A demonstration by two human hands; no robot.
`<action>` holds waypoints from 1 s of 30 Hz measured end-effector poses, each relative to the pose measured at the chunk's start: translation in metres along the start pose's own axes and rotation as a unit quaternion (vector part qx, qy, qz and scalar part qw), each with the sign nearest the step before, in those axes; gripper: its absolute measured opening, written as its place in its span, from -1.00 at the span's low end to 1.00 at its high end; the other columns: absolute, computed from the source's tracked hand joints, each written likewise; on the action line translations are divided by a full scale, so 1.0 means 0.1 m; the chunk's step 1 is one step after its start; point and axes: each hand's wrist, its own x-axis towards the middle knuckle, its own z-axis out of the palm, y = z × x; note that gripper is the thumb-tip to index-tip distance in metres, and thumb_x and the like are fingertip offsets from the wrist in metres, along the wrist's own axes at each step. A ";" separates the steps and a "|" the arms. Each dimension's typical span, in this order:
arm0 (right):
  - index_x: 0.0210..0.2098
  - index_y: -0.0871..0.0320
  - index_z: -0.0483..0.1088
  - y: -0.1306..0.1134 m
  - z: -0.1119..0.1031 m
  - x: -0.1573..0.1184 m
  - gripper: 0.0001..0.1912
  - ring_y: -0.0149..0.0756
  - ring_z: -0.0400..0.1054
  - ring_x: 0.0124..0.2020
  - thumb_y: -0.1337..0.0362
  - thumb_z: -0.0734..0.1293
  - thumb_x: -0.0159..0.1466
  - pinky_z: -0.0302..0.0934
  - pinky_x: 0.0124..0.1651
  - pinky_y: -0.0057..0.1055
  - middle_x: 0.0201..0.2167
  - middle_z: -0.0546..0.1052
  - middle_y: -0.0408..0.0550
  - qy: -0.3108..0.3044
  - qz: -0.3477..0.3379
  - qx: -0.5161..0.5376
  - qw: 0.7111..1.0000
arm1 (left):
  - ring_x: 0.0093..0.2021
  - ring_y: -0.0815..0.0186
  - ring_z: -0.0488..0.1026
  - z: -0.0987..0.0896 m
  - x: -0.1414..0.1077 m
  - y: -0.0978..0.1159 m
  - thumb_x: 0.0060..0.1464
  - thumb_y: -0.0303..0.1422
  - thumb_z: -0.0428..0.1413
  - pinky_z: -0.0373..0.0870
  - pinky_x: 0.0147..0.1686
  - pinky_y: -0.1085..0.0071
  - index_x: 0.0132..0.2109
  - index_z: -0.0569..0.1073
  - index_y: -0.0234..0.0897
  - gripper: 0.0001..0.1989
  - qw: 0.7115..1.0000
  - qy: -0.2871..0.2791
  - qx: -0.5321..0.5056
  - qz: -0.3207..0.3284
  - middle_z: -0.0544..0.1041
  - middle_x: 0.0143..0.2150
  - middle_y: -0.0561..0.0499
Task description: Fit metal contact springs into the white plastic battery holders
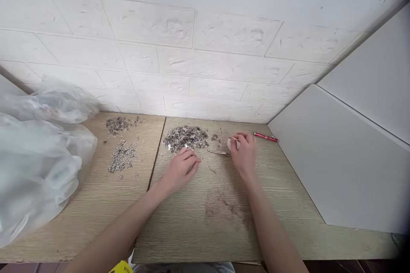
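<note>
My left hand [182,169] is low over the table, just in front of a pile of small silvery metal pieces [185,137]. Its thumb and index finger come together at the tips; anything between them is too small to name. My right hand [245,153] bends over a small white round object [229,144], thumb and fingers pinched at its edge. What that pinch holds is hidden. Between the hands lie metal tweezers [218,152], their right end close to the white object. A few tiny bits [211,169] are scattered nearer me.
More small metal pieces lie on the left board in a heap [123,155] and a darker heap [118,125]. Cloudy plastic bags [41,170] bulge at the far left. A red pen-like object [265,137] rests by the grey side panel [346,162]. A brick-patterned wall [205,68] closes the back.
</note>
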 end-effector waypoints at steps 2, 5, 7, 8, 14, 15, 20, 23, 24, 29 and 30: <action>-0.34 0.21 0.45 0.11 0.01 -0.01 -0.75 -0.11 0.24 -0.16 0.29 0.16 0.29 0.11 -0.05 -0.18 -0.18 0.49 0.14 -0.031 0.029 -0.024 0.999 | -0.23 0.28 0.31 -0.01 0.00 0.01 0.24 -0.45 -0.05 0.33 -0.28 0.35 -0.20 0.47 -0.32 -0.81 1.000 0.012 -0.005 0.000 0.49 -0.29 -0.04; -0.34 0.20 0.46 0.20 0.05 -0.03 -0.73 -0.11 0.23 -0.20 0.27 0.15 0.29 0.09 -0.08 -0.18 -0.25 0.50 0.10 -0.069 0.046 -0.040 0.996 | -0.24 0.29 0.32 -0.01 0.00 0.00 0.24 -0.46 -0.04 0.32 -0.27 0.34 -0.19 0.46 -0.30 -0.82 1.000 0.023 -0.016 0.003 0.49 -0.30 -0.03; -0.35 0.19 0.47 0.21 0.07 -0.03 -0.72 -0.11 0.23 -0.18 0.25 0.16 0.28 0.09 -0.09 -0.18 -0.27 0.46 0.09 -0.057 0.056 -0.038 0.996 | -0.24 0.30 0.33 -0.01 0.00 0.00 0.23 -0.46 -0.04 0.33 -0.24 0.33 -0.19 0.46 -0.30 -0.83 0.999 0.029 -0.025 0.008 0.49 -0.29 -0.03; -0.35 0.19 0.47 0.20 0.06 -0.03 -0.72 -0.12 0.23 -0.19 0.24 0.16 0.28 0.10 -0.10 -0.18 -0.27 0.44 0.09 -0.047 0.058 -0.028 0.997 | -0.23 0.30 0.34 -0.01 -0.01 -0.01 0.23 -0.47 -0.04 0.33 -0.23 0.33 -0.19 0.45 -0.30 -0.83 0.999 0.032 -0.029 0.012 0.49 -0.29 -0.03; -0.36 0.17 0.43 0.00 -0.04 0.00 -0.74 -0.24 0.25 -0.26 0.19 0.19 0.31 0.21 -0.20 -0.28 -0.28 0.33 0.03 0.014 -0.023 0.108 0.994 | -0.16 0.30 0.39 -0.01 0.00 0.01 0.21 -0.46 -0.02 0.35 -0.15 0.30 -0.18 0.47 -0.28 -0.84 0.991 0.115 -0.063 -0.017 0.50 -0.21 -0.04; -0.35 0.16 0.43 -0.08 -0.06 -0.01 -0.75 -0.25 0.25 -0.27 0.19 0.19 0.32 0.21 -0.22 -0.29 -0.28 0.33 0.03 0.023 -0.036 0.126 0.991 | -0.13 0.30 0.39 -0.02 0.00 0.03 0.22 -0.45 -0.02 0.35 -0.12 0.29 -0.16 0.47 -0.27 -0.83 0.988 0.128 -0.077 -0.037 0.50 -0.17 -0.05; -0.33 0.13 0.42 -0.51 -0.02 -0.20 -0.80 -0.27 0.28 -0.28 0.22 0.21 0.33 0.24 -0.26 -0.29 -0.25 0.33 0.03 -0.011 -0.075 0.217 0.973 | -0.20 0.34 0.42 0.00 0.02 0.06 0.20 -0.30 0.03 0.37 -0.29 0.41 0.06 0.40 -0.24 -0.70 0.962 0.101 -0.198 -0.159 0.49 -0.06 -0.09; -0.29 0.13 0.39 -0.70 0.02 -0.30 -0.81 -0.26 0.30 -0.23 0.25 0.17 0.35 0.25 -0.20 -0.29 -0.26 0.35 0.02 -0.042 -0.111 0.268 0.956 | -0.27 0.35 0.44 0.03 0.03 0.05 0.13 -0.24 0.10 0.40 -0.39 0.47 0.13 0.33 -0.26 -0.56 0.914 0.082 -0.330 -0.220 0.48 -0.12 -0.10; -0.29 0.13 0.38 -0.74 0.02 -0.32 -0.81 -0.26 0.30 -0.23 0.27 0.16 0.35 0.25 -0.20 -0.29 -0.28 0.36 0.01 -0.045 -0.117 0.280 0.952 | -0.32 0.36 0.44 0.04 0.03 0.04 0.10 -0.23 0.13 0.39 -0.46 0.49 0.14 0.31 -0.27 -0.52 0.896 0.083 -0.363 -0.242 0.47 -0.15 -0.09; -0.30 0.14 0.35 -0.79 0.02 -0.32 -0.83 -0.28 0.32 -0.25 0.29 0.16 0.35 0.23 -0.23 -0.32 -0.30 0.41 -0.01 -0.040 -0.081 0.320 0.943 | -0.47 0.42 0.39 0.02 0.05 0.02 0.02 -0.22 0.17 0.31 -0.63 0.56 -0.01 0.42 -0.32 -0.59 0.854 0.061 -0.411 -0.314 0.48 -0.28 -0.05; -0.30 0.14 0.35 -0.78 0.02 -0.32 -0.83 -0.28 0.33 -0.24 0.28 0.16 0.35 0.23 -0.21 -0.31 -0.30 0.42 -0.01 -0.037 -0.063 0.324 0.943 | -0.48 0.43 0.38 0.01 0.06 0.02 0.02 -0.22 0.16 0.30 -0.63 0.57 -0.05 0.44 -0.33 -0.63 0.852 0.060 -0.409 -0.320 0.48 -0.29 -0.05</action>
